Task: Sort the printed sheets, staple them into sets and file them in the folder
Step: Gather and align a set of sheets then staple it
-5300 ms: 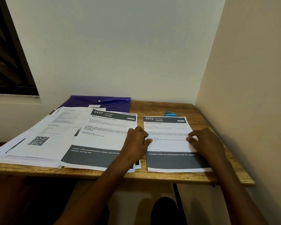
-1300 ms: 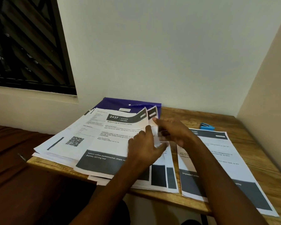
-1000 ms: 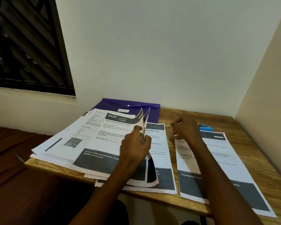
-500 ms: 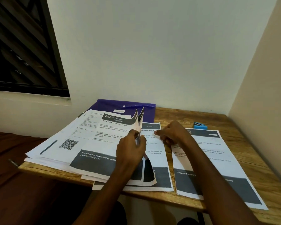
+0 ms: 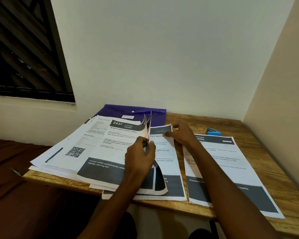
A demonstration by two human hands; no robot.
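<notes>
Bare table (image 5: 193,124) behind the sheets — stapler (image 5: 213,131) and walls crowd the right.

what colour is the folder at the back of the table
The folder is purple, seen in the head view.

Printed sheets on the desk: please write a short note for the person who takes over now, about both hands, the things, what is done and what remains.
Left hand: pinches the right edges of the top sheets of the main stack, "2437 Kitchen" page uppermost, lifted and curled.
Right hand: fingers at the top of the bedroom sheet exposed underneath; grip unclear.
Separate pile: onion sheet lies flat to the right.
Purple folder: closed, at the back, partly under the stack.
Blue stapler: untouched, far right.
Done: sorting begun.
Left: finish sorting, staple the sets, file them.
</notes>
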